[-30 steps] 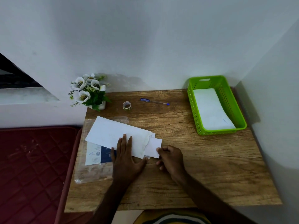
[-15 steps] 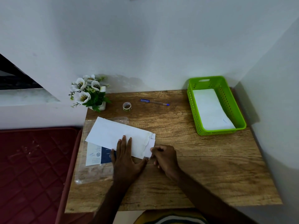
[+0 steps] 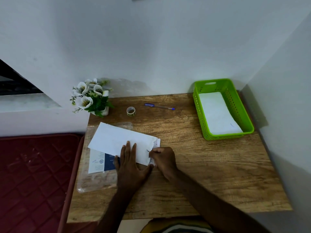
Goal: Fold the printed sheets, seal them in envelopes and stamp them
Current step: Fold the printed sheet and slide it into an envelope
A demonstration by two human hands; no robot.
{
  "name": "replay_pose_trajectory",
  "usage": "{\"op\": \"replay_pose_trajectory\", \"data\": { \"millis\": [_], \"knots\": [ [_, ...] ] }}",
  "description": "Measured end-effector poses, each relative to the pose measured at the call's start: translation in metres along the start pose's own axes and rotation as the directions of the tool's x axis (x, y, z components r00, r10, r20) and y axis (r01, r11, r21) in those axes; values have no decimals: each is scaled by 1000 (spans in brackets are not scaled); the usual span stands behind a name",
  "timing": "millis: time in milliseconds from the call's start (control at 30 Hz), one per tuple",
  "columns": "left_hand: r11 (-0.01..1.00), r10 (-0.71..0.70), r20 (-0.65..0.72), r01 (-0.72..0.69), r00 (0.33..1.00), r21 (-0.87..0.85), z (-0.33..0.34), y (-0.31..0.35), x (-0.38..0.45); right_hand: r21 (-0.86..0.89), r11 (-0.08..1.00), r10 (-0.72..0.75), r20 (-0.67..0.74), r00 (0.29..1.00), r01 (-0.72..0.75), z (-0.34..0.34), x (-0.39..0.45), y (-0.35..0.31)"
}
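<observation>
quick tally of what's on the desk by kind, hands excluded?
Envelope: 1
Folded sheet: 1
Plastic sleeve with papers: 1
Tape roll: 1
Pen: 1
Flower pot: 1
Green basket: 1
Total: 7

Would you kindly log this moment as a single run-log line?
step: inserting sheet | left hand: flat on envelope | right hand: pushing folded sheet in at open end | sealed: not yet

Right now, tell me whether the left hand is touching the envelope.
Touching. The head view shows the left hand lying flat, fingers extended, on the white envelope.
</observation>
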State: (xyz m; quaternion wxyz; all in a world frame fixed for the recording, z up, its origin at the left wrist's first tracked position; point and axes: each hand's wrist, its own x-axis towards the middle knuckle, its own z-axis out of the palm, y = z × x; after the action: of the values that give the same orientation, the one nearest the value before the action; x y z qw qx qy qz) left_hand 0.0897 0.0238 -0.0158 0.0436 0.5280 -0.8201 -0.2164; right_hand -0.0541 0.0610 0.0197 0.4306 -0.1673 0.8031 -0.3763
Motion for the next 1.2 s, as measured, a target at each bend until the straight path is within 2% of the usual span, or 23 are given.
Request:
{"op": "replay_pose_trajectory", "data": {
  "millis": [233, 300, 400, 467, 600, 800, 900, 1000, 1067, 1133, 1200],
  "knots": [
    [1000, 10, -4, -10, 1000, -5, 0, -2, -1, 116, 991, 58, 40, 998, -62, 1, 1, -1],
    [999, 34, 14, -34, 999, 28, -1, -1, -2, 84, 996, 26, -44, 999, -23, -4, -2, 6],
    [995, 77, 26, -78, 997, 68, -3, -1, -4, 3, 1000, -25, -255, 967, 26, -17, -7, 23],
    [988, 108, 15, -109, 994, 107, -1, -3, -7, 25, 998, -47, -291, 956, 56, -24, -9, 32],
    [979, 164, -28, -159, 986, 130, 3, -7, -11, 66, 993, -88, -137, 987, 98, -31, -10, 36],
    [988, 146, -109, -140, 983, 67, 0, -4, -8, -191, 953, -238, 17, 971, 237, -31, -12, 28],
    [994, 107, -136, -104, 985, 31, 0, -1, -5, -378, 865, -332, 66, 941, 332, -26, -14, 24],
    [999, 48, -177, -51, 983, -12, 2, 4, -2, -569, 703, -455, 100, 885, 426, -24, -11, 25],
    [999, 27, -196, -32, 980, -19, 6, 5, 0, -635, 598, -509, 170, 844, 489, -25, -9, 27],
    [999, 47, -208, -47, 977, 7, 10, 3, 0, -712, 471, -545, 229, 806, 521, -26, -6, 30],
    [997, 78, -202, -72, 976, 39, 13, 0, 0, -816, 295, -617, 235, 752, 497, -25, -4, 34]
  ]
}}
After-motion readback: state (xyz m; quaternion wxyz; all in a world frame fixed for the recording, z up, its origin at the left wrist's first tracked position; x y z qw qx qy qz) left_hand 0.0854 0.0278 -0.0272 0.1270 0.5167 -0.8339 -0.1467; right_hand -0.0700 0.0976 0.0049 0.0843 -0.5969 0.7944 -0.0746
